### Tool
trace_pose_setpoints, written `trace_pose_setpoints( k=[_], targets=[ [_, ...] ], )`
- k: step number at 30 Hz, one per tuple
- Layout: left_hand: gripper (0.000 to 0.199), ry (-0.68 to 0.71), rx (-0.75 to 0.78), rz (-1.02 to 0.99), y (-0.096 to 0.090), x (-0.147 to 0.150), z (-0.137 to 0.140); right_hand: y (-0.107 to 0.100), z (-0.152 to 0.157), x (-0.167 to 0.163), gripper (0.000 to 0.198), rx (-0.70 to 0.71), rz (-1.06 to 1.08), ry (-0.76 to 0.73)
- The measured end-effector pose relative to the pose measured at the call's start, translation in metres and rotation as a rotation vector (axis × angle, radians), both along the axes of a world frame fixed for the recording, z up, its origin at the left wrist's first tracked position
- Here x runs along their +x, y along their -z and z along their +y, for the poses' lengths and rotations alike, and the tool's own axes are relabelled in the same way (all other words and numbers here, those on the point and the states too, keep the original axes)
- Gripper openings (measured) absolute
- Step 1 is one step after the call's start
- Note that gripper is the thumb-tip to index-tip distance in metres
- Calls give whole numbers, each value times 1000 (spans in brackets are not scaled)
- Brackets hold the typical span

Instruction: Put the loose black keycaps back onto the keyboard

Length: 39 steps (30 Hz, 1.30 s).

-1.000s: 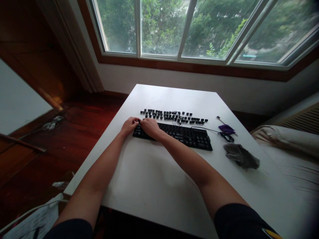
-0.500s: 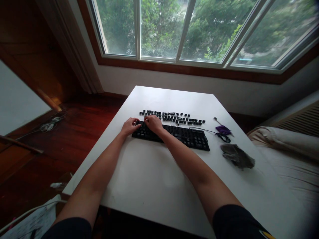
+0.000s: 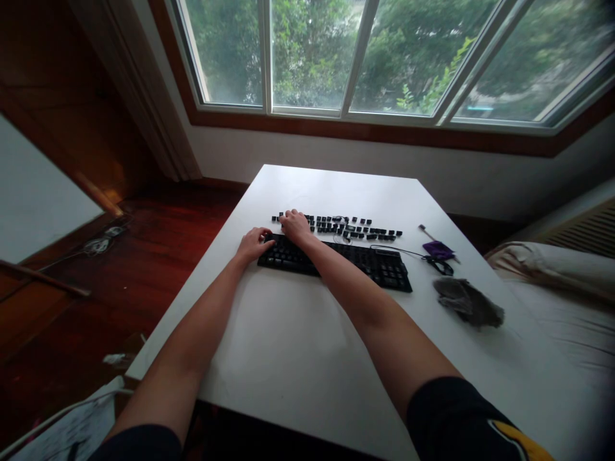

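A black computer keyboard (image 3: 355, 259) lies across the white table. My left hand (image 3: 254, 244) is at its far left corner, thumb on top and fingers curled round the edge. Beyond the keyboard, loose black keycaps (image 3: 331, 227) are laid out in uneven rows. Over the left part of these rows is my right hand (image 3: 295, 225), its fingers bent down and drawn together among the keycaps. Whatever its fingertips hold, if anything, is too small to make out. My right forearm crosses above the keyboard and hides part of its middle.
Right of the keyboard are its coiled cable (image 3: 441, 265), a purple cloth (image 3: 437, 250), a small brush (image 3: 423, 228) and a crumpled grey rag (image 3: 468, 302). The white table (image 3: 288, 358) stands before a window. A bed (image 3: 542, 282) is on the right.
My right hand has moved from the keyboard's left part away from me, onto the loose keycaps. My left hand stays at the keyboard's corner. The view has shifted slightly.
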<state>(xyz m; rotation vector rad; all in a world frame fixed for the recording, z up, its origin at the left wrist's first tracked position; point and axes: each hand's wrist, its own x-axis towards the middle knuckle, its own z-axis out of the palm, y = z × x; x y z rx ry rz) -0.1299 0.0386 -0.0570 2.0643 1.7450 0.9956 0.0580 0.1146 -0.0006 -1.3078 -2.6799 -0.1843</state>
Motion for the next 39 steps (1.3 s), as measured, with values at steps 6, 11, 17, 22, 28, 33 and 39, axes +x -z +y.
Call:
trace_pose_setpoints(
  k=[6, 11, 17, 22, 28, 33, 39],
  targets=[
    [35, 7, -30, -3, -1, -1, 1, -5, -1, 7, 27, -6, 90, -11],
    [33, 2, -38, -10, -1, -1, 2, -9, -6, 20, 22, -183, 264, -18],
    [34, -7, -56, 2, -3, -1, 1, -12, -19, 35, 19, -463, 304, -161],
    [36, -1, -52, -3, -2, -1, 0, -18, -31, 33, 19, -463, 225, -150],
    [33, 18, -31, -15, -3, -1, -1, -17, -43, 21, 20, -295, 85, -117],
    [34, 24, -23, -18, -2, -2, 0, -21, -51, 14, 22, -247, 6, -81],
    [34, 19, -39, -18, -3, -2, -1, -26, -58, 9, 24, -252, -29, -82]
  ],
)
